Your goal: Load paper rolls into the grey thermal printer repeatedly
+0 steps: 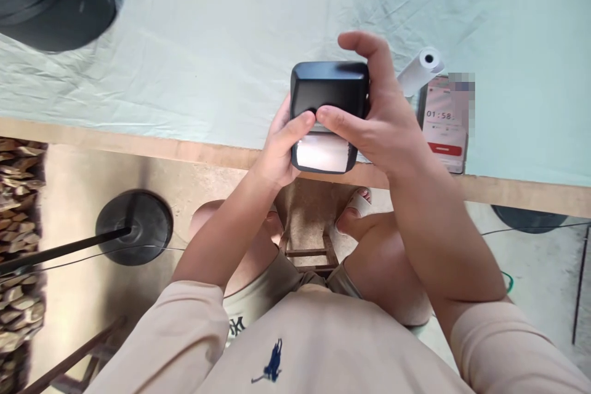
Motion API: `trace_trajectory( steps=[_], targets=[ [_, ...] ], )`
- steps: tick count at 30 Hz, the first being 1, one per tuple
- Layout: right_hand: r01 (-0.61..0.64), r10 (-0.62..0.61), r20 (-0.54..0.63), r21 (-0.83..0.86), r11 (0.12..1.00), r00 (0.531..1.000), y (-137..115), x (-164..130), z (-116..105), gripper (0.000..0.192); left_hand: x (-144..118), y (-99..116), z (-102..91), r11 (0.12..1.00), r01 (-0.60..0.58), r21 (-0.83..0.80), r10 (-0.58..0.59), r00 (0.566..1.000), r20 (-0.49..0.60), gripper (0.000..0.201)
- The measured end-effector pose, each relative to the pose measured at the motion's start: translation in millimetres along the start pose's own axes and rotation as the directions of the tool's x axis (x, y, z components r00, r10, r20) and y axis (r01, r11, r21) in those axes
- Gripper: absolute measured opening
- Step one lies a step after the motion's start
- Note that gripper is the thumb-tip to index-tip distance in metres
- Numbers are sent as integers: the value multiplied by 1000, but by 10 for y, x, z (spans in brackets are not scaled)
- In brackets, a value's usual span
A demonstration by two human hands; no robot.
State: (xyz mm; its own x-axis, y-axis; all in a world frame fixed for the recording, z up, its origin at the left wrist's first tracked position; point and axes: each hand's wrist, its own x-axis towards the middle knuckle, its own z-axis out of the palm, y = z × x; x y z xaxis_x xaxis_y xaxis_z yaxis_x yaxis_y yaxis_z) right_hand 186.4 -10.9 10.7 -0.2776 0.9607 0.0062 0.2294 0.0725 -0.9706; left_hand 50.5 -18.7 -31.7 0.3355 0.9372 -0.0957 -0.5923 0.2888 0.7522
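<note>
A small black receipt printer (pixel 329 95) is between my two hands, above the table's front edge. White paper (pixel 322 152) shows at the printer's near end. My left hand (pixel 284 141) grips the printer's left side, thumb on the top face. My right hand (pixel 385 114) holds the right side. Its thumb presses beside the left thumb at the middle of the lid, while the index finger sticks out past the far corner. Other right fingers are hidden behind the printer. Just right of that hand lies a white paper roll (pixel 418 74).
A phone (pixel 444 129) with a running timer lies beside the roll on the pale cloth-covered table (pixel 207 43). At the far left stands a black cylindrical object (pixel 60 6). Below are a round black stand base (pixel 133 228), a cable and stacked firewood (pixel 18 197).
</note>
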Motion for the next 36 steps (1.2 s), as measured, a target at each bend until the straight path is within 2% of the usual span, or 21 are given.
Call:
trace_trajectory(
  steps=[4, 11, 16, 19, 22, 30, 36],
  targets=[
    [2, -8, 37, 171, 985, 999, 67, 39, 19, 61, -2, 3, 22, 1000, -10, -17, 10, 999, -35, 21],
    [14, -4, -123, 77, 997, 992, 169, 25, 85, 49, -10, -24, 30, 1000, 0, -27, -1, 999, -33, 19],
    [84, -46, -142, 272, 959, 989, 259, -101, 157, 53, -40, -45, 91, 999, -38, -9, 38, 999, -2, 24],
    [119, -69, -156, 332, 936, 985, 334, -121, 183, 54, -26, -61, 123, 998, -54, -14, 54, 998, -12, 24],
    [129, -75, -167, 337, 932, 983, 421, -89, 197, 58, 9, -79, 145, 999, -48, -20, 48, 999, -9, 27],
    [206, -126, -257, 316, 926, 958, 561, -109, 191, 69, 84, -130, 117, 993, 47, 112, -59, 993, 99, 34],
    [117, -59, -183, 327, 938, 981, 699, -17, 189, 90, 59, -141, 154, 993, 52, 110, -67, 989, 135, 37]
  ],
)
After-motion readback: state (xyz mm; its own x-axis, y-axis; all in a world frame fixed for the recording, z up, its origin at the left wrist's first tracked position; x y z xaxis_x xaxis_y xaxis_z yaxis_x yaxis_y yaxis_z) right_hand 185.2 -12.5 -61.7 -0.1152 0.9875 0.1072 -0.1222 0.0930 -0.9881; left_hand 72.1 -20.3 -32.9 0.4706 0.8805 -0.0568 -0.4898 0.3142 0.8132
